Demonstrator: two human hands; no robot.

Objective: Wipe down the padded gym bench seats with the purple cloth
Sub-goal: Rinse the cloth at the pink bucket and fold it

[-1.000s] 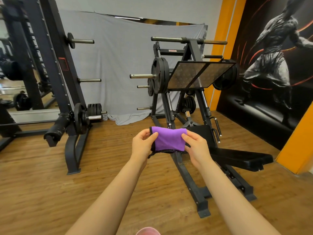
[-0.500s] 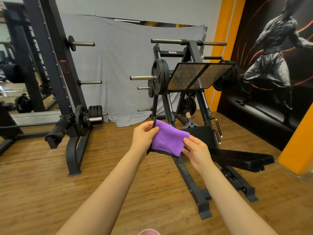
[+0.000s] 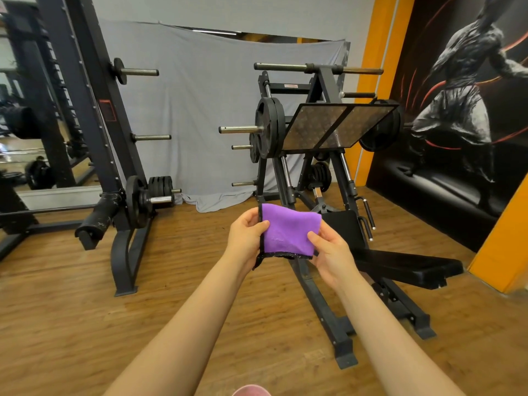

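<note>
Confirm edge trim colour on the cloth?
Black stitched trim on the purple cloth, clearest along its bottom edge in the head view.

The purple cloth (image 3: 288, 231), folded flat with a dark stitched edge along its left and bottom sides, is held up in the air in front of the black padded bench seat (image 3: 405, 265), which lies low and level on the leg-press frame, well below the cloth.
</note>
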